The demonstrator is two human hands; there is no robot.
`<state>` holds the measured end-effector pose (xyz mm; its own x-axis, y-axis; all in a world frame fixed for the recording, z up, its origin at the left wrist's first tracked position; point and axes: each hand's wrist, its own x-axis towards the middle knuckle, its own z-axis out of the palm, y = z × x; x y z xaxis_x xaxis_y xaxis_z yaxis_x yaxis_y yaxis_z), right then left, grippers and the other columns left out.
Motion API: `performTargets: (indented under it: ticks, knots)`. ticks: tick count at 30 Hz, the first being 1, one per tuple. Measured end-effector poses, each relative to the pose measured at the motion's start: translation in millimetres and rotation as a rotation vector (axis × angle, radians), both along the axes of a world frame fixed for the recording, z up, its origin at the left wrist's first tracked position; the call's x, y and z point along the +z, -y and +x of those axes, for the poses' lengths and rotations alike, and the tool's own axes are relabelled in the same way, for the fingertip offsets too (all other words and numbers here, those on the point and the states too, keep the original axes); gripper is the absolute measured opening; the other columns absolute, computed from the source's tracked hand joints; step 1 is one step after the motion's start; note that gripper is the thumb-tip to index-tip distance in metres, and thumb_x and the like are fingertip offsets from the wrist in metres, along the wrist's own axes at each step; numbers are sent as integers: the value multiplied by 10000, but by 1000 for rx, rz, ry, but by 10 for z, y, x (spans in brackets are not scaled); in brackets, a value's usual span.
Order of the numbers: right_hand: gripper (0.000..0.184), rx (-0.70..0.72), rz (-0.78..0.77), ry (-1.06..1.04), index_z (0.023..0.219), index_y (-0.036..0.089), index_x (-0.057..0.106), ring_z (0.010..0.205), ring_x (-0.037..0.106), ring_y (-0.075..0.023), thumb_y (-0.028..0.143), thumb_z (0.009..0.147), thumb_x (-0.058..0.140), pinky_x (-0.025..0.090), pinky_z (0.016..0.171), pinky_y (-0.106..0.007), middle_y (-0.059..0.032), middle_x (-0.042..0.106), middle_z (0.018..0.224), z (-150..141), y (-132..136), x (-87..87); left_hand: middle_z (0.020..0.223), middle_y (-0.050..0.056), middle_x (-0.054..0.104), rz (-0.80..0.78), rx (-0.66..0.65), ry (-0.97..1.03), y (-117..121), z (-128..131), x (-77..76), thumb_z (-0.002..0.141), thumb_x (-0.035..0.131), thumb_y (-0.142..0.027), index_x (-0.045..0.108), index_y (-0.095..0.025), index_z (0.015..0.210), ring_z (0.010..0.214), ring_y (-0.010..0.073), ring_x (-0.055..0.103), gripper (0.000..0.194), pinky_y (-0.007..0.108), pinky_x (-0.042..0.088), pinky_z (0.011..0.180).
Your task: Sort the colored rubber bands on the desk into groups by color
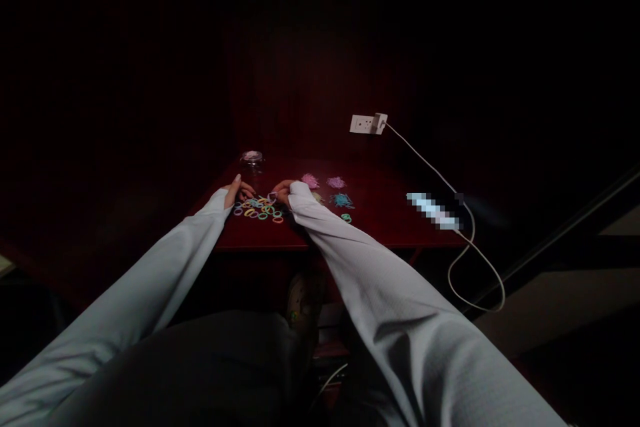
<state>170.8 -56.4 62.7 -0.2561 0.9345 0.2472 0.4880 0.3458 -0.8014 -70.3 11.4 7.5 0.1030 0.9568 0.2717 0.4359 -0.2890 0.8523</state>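
A loose heap of small coloured hair ties point(260, 208), in yellow, green, blue, purple and orange, lies on the dark red table between my hands. My left hand point(239, 191) rests at the heap's left edge, thumb raised apart from the other fingers, with nothing visible in it. On the right side of the heap, my right hand point(283, 192) has its fingers pinched together, and a pale purple hair tie shows at the fingertips. Sorted by colour to the right are a pink pile point(311, 181), a purple pile point(336, 182), a teal pile point(342, 200) and a few green ties point(346, 218). My right sleeve partly covers a pale yellowish pile point(318, 197).
A clear jar point(252, 159) stands at the back left of the table point(380, 230). A phone-like blurred device point(434, 211) lies at the right, its white cable point(425, 159) running to a wall socket point(363, 124) and looping past the table edge. The surroundings are very dark.
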Motion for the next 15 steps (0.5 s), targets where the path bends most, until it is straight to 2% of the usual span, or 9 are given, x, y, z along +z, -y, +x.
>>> performTargets:
  ticks: [6,12,15]
  knots:
    - [113,-4,-84,-37,843,146,765,614,538,-103,160,806,659,417,584,-186,21,618,639,-53,2,-15,834,144,798,-2,10,4,26,12,24,872,220,-912,849,-216,991,793,296,694,945,414,567,789]
    - [171,19,-70,41,932,119,798,609,528,-98,237,846,709,406,579,-191,18,630,657,0,20,-25,811,129,799,28,30,11,47,24,17,858,213,-949,849,-243,926,768,287,691,953,412,565,778]
    - [190,18,-25,117,966,130,809,610,528,-97,250,860,707,394,566,-191,8,666,697,-2,16,-33,783,122,788,13,27,10,73,51,29,890,222,-906,851,-229,947,759,278,682,926,407,570,774]
